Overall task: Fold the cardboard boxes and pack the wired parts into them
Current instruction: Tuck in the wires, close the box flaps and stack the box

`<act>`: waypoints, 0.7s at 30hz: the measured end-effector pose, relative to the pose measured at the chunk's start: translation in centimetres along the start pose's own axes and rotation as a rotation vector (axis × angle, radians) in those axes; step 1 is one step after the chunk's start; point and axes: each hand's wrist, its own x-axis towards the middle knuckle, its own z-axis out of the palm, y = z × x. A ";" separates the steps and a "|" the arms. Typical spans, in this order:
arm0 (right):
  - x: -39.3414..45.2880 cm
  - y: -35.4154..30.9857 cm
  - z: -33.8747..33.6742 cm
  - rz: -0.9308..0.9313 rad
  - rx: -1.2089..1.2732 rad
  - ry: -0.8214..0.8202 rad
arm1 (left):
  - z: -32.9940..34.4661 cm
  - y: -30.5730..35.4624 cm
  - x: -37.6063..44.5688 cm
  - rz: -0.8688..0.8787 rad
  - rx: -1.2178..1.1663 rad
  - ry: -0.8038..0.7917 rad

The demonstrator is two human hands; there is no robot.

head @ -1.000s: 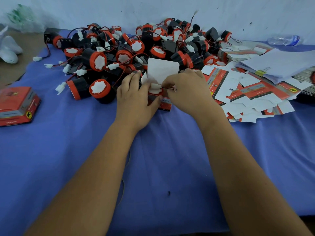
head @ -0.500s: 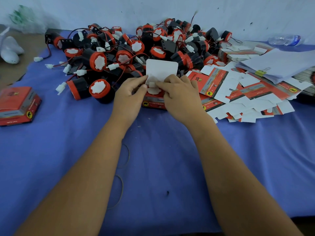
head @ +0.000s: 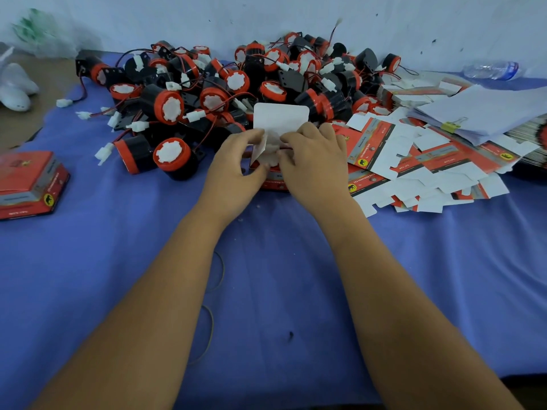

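At the far left a finished red box [head: 29, 184] sits closed on the blue cloth [head: 296, 291], well apart from the work. Beyond it the heap of wired parts [head: 236, 84] spreads along the wall. In the middle, the left hand [head: 233, 170] curls round the near-left side of the open box [head: 273, 180], thumb and forefinger pinching a small side flap that now stands half turned inward; a second ago that flap was not raised and a white connector lay between the fingertips. The right hand [head: 313, 167] grips the box's right side, fingers curled over the opening, where a part seems already seated, though it is mostly hidden. The tall white lid flap [head: 281, 118] stands upright behind. The connector tucked away suggests the packing is done and closing has begun. To the right lie flat box blanks [head: 414, 161].
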 end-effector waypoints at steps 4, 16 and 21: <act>0.3 -0.6 0.3 0.018 0.057 -0.014 | 0.1 -0.1 0.2 -0.026 -0.005 -0.031; 0.2 1.3 -1.4 -0.013 0.235 -0.074 | 0.6 -0.1 0.1 0.029 0.298 -0.081; 0.1 1.5 -1.8 -0.034 0.276 -0.129 | 0.7 0.2 0.0 0.006 0.350 -0.059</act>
